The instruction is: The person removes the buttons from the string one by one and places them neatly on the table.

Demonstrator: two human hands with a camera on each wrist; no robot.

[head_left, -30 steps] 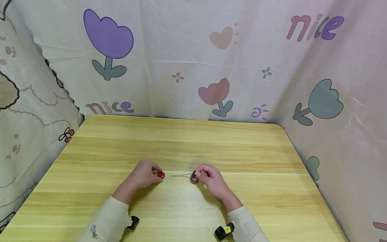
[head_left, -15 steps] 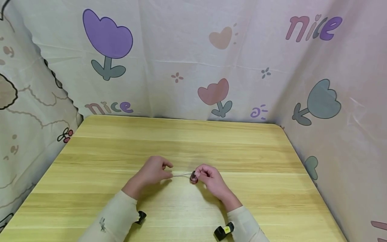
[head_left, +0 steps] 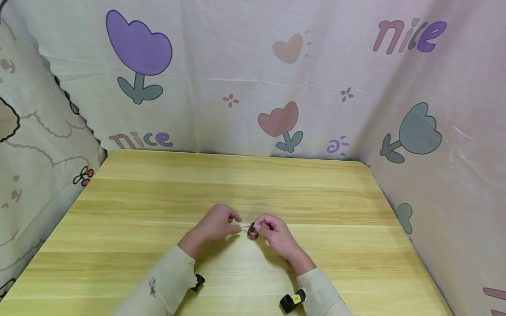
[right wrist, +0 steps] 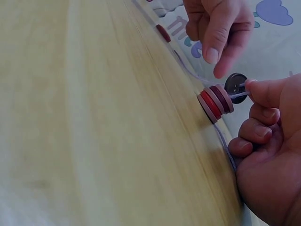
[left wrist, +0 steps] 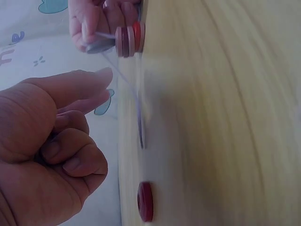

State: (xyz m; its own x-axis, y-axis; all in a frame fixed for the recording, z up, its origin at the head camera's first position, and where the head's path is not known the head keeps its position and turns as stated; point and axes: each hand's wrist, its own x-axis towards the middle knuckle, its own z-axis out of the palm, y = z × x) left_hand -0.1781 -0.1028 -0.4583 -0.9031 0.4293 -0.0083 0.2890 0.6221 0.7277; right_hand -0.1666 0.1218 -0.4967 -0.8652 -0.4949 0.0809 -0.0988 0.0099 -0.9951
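Note:
My right hand [head_left: 278, 235] pinches a pale string [right wrist: 242, 94] between thumb and fingertip, right beside a black button [right wrist: 235, 87]. Several red and pink buttons [right wrist: 216, 102] are stacked face to face on that string, touching the table. From the stack, a free length of string reaches left over the wood. My left hand [head_left: 219, 222] hovers close to this string end, thumb and index finger extended and apart, the other fingers loosely bent; nothing is held in it. A loose dark red button [left wrist: 146, 202] lies on the table below it, hidden in the head view.
The wooden table [head_left: 237, 184] spreads around both hands. Behind it and along its sides hangs a pale printed cloth [head_left: 221, 52]. A black wrist camera [head_left: 292, 302] sits at the right sleeve, and another black one [head_left: 198, 283] at the left sleeve.
My left hand has left the red button and moved right, along the string, toward the stack. My right hand stays in place with the string.

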